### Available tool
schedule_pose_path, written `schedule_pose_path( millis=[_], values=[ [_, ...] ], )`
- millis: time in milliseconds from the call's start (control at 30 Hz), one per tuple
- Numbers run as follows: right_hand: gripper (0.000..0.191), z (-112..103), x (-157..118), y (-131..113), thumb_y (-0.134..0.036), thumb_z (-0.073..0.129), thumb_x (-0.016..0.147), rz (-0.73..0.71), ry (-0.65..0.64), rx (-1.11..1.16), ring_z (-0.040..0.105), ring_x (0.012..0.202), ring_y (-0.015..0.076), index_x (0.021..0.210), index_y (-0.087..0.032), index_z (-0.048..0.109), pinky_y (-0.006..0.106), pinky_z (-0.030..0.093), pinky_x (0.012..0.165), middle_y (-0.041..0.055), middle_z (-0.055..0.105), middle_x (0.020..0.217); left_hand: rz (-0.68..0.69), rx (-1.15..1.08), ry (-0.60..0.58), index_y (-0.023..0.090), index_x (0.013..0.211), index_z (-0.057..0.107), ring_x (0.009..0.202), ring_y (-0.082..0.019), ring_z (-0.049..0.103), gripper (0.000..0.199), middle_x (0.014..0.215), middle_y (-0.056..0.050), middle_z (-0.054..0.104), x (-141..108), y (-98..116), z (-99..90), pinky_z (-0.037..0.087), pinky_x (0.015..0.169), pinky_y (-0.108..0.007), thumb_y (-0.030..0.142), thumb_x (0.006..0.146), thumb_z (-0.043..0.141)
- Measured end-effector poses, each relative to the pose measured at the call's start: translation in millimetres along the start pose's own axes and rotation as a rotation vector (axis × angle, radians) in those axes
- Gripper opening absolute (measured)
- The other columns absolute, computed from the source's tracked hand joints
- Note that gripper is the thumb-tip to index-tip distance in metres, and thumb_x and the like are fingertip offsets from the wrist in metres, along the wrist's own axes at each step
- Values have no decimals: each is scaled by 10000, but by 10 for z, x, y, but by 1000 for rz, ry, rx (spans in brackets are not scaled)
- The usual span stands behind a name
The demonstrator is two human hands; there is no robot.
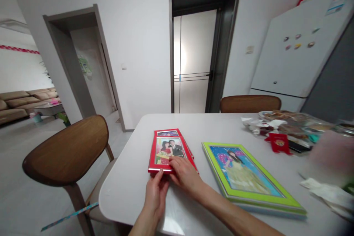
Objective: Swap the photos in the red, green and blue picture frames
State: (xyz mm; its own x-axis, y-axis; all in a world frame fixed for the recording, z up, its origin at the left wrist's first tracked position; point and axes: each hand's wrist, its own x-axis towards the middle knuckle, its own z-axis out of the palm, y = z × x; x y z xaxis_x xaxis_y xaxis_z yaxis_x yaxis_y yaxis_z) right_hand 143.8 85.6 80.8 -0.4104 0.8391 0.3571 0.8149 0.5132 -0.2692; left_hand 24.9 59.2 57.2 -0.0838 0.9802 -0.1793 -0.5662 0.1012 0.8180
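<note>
Red picture frames (152,155) lie stacked on the white table (129,177), the top one holding a photo of a couple; the one beneath sticks out at the far edge. My left hand (157,191) grips the near edge of the red frames, thumb on the rim. My right hand (184,173) is closed over their near right part, with fingers on the photo and thumb at the near edge. To the right lies a larger green frame (243,169) with a picture of a person in a pale dress, on top of another flat piece.
Plates and packets (290,123), a red card (280,143) and white tissues (326,191) are on the table's right side. One wooden chair (69,151) stands at the left, another (250,104) behind the table. A white fridge (293,62) is at the right.
</note>
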Motion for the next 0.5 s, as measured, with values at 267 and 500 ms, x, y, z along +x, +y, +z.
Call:
schedule_pose_path(
  millis=[267, 500],
  values=[
    [336, -260, -481, -467, -206, 567, 649, 124, 138, 766, 438, 1088, 237, 983, -212, 539, 416, 323, 926, 92, 501, 1169, 348, 227, -29, 144, 1077, 511, 949, -217, 568, 393, 1011, -76, 627, -553, 174, 80, 435, 842, -319, 305, 724, 572],
    [571, -576, -733, -518, -438, 466, 747, 496, 216, 1596, 536, 980, 239, 1256, -266, 271, 410, 436, 787, 112, 527, 1145, 979, 960, -423, 226, 1200, 428, 1094, -230, 465, 496, 1195, -85, 509, -816, 177, -137, 400, 907, -334, 138, 724, 532]
  ],
)
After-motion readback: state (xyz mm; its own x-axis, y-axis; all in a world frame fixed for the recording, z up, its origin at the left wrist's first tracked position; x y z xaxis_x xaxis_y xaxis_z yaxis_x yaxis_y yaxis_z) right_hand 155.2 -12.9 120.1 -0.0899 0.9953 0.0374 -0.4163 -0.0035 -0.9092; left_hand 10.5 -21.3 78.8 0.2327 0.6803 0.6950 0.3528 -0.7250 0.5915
